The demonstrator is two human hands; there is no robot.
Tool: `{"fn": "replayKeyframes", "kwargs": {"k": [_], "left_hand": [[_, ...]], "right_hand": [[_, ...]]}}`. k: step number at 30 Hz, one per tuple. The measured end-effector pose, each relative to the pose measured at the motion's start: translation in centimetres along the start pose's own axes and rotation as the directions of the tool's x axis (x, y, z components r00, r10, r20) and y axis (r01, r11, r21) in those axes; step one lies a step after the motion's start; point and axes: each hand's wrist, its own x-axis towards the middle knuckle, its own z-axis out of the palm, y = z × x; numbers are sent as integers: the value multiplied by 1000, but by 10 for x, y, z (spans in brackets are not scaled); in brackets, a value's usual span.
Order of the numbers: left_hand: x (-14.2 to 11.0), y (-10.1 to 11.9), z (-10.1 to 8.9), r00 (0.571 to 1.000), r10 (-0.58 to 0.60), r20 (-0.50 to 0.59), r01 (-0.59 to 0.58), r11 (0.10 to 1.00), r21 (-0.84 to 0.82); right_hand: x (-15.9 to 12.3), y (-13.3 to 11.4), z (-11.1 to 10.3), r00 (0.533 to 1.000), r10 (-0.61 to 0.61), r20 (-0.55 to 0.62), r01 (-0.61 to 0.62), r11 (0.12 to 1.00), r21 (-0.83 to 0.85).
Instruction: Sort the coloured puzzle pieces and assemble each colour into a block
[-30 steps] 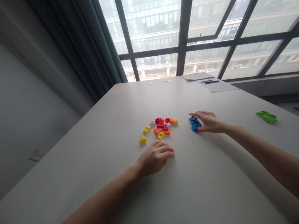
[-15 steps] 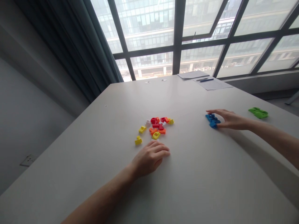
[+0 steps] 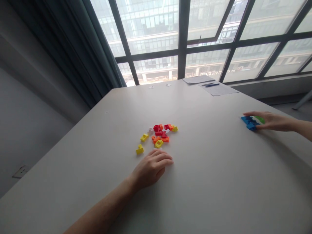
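Note:
My right hand (image 3: 271,121) grips a cluster of blue plastic building blocks (image 3: 249,122) between thumb and fingers, at the right side of the table. Just behind the blue cluster, partly hidden by that hand, are green blocks (image 3: 260,119). My left hand (image 3: 151,168) rests on the tabletop with its fingers loosely stretched and holds nothing visible. Right beyond its fingers lies a loose pile of small blocks: red blocks (image 3: 158,128), orange blocks (image 3: 165,139), yellow blocks (image 3: 144,137) and white blocks (image 3: 150,130). One white piece is partly covered by the left hand.
All of this lies on a white table (image 3: 200,169). Sheets of paper (image 3: 219,90) with pens (image 3: 212,85) lie at the far right edge, below the large window. A dark curtain (image 3: 80,52) hangs at the left, and a wall socket (image 3: 20,172) is low on the wall.
My right hand has moved right with the blue blocks, away from the pile and up to the green blocks. My left hand stays beside the pile; the view has shifted slightly.

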Motion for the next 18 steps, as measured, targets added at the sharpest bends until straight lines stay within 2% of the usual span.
{"fn": "replayKeyframes", "kwargs": {"k": [5,12,15,18], "left_hand": [[0,-2,1,1000,0,-1,0,1000,-8],[0,-1,1,1000,-6,-6,6,1000,-24],[0,-1,1,1000,-5,-5,5,1000,-27],[0,-1,0,1000,-4,-3,4,1000,-25]], "right_hand": [[7,11,-8,1000,4,27,-2,998,-61],[12,-1,-13,999,-28,39,37,969,-245],[14,1,-14,995,-101,24,104,961,-255],[12,4,-15,985,-174,-20,167,968,-186]]}}
